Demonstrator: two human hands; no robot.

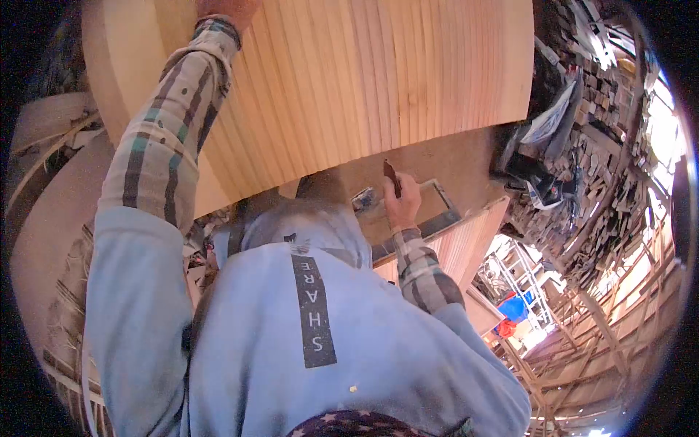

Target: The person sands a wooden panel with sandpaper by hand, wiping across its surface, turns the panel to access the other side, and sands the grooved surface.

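A large pale wooden board [335,80], with long grain lines, fills the top of the view. My left hand [229,9] is at its upper left, over the board; the frame's top edge cuts it off, so its fingers are hidden. Below the board's near edge, my right hand [404,204] is closed around a narrow, dark, flat tool [392,177] whose tip points up toward that edge. Its exact kind is not clear. Beneath the right hand lies a dark rectangular frame [445,200] on a brown surface [451,162].
Another reddish wooden panel [466,237] slants below the right hand. Black and white bags [542,178] lie to the right, before a tall stack of cut wood pieces [608,138]. A white ladder-like rack [526,280] and a blue item [515,309] stand farther off.
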